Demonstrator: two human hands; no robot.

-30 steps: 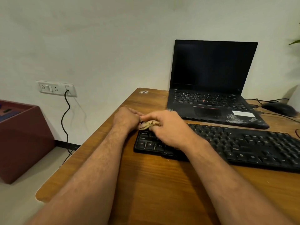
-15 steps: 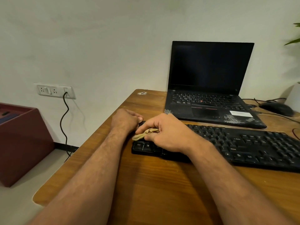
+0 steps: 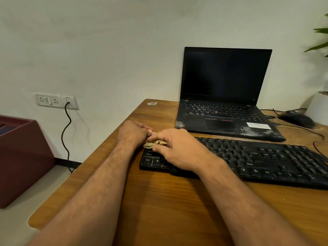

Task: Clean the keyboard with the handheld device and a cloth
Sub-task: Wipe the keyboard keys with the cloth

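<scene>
A black keyboard (image 3: 257,160) lies across the wooden desk (image 3: 159,201). My right hand (image 3: 177,150) pinches a small crumpled beige cloth (image 3: 156,144) and holds it on the keys at the keyboard's far left end. My left hand (image 3: 133,133) sits just left of it, fingers curled at the keyboard's upper left corner. Whether it grips the keyboard's edge is hidden. No handheld device is in view.
An open black laptop (image 3: 225,96) stands behind the keyboard. A black mouse (image 3: 295,119) with cables and a white plant pot (image 3: 317,110) are at the back right. A maroon box (image 3: 19,157) stands on the floor at left, below a wall socket (image 3: 56,102) with a black cord.
My right hand has drawn the cloth slightly toward me and leftward over the left-end keys. The left hand has stayed at the corner. The camera has shifted a little.
</scene>
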